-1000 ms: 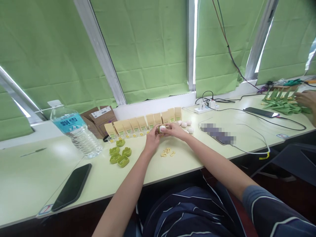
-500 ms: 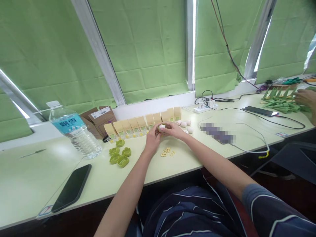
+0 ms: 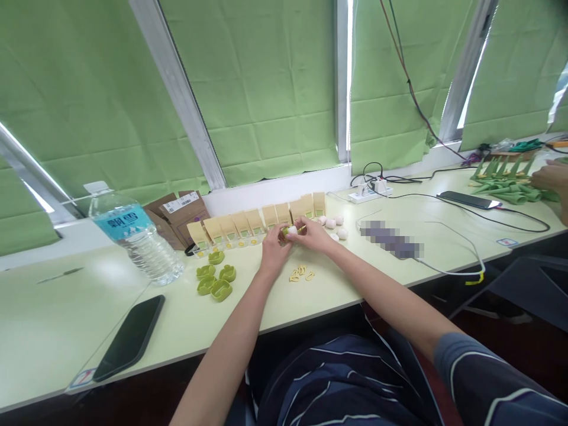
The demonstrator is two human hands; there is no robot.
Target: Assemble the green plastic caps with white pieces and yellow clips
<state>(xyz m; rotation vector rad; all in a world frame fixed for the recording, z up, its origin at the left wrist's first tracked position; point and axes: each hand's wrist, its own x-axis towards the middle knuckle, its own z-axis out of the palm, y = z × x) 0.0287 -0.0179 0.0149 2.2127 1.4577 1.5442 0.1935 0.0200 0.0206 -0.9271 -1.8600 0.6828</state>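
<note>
My left hand (image 3: pixel 274 251) and my right hand (image 3: pixel 312 234) meet above the pale table (image 3: pixel 53 319), fingers pinched together on a small white and green piece (image 3: pixel 292 231). Just below them lie small yellow loops (image 3: pixel 302 274). Behind my hands stands a row of tan cards (image 3: pixel 248 223) with green and yellow bits at their feet. Several green clip-shaped parts (image 3: pixel 216 277) lie to the left of my left hand. A few white rounded pieces (image 3: pixel 333 225) sit to the right of my right hand.
A water bottle (image 3: pixel 133 236) stands at the left, a black phone (image 3: pixel 129 337) near the front edge. A brown box (image 3: pixel 177 213) sits by the window. A power strip (image 3: pixel 370 190), cables and another phone (image 3: pixel 469 201) lie right. Another person's hand (image 3: pixel 550 177) rests by green cones (image 3: pixel 506 186).
My hands have stayed in place; the small white and green piece has been turned between my fingers, showing more green and yellow at its right side.
</note>
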